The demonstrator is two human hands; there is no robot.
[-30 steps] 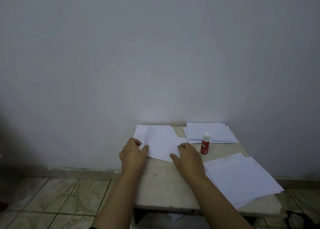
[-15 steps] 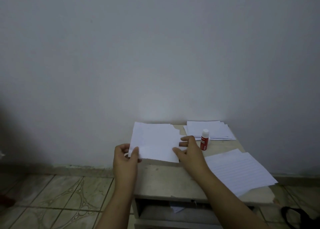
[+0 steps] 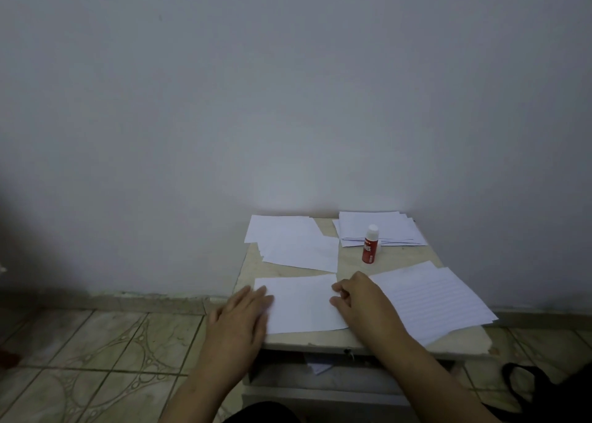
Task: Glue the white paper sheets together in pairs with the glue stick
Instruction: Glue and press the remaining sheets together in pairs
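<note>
Sheet held above left pile 0.5 s ago now flat on near table edge. Left hand: fingers straight, together, pressing sheet's left edge. Left pile behind, near wall. Right hand: fingers curled at sheet's right edge; pinch not discernible. Glue stick upright, capped, before rear stack. Lined sheets at right.

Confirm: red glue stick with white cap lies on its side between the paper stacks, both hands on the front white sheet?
Not quite. In the head view the red glue stick with white cap stands upright, not on its side. The rest holds: left hand and right hand rest on the front white sheet.
</note>
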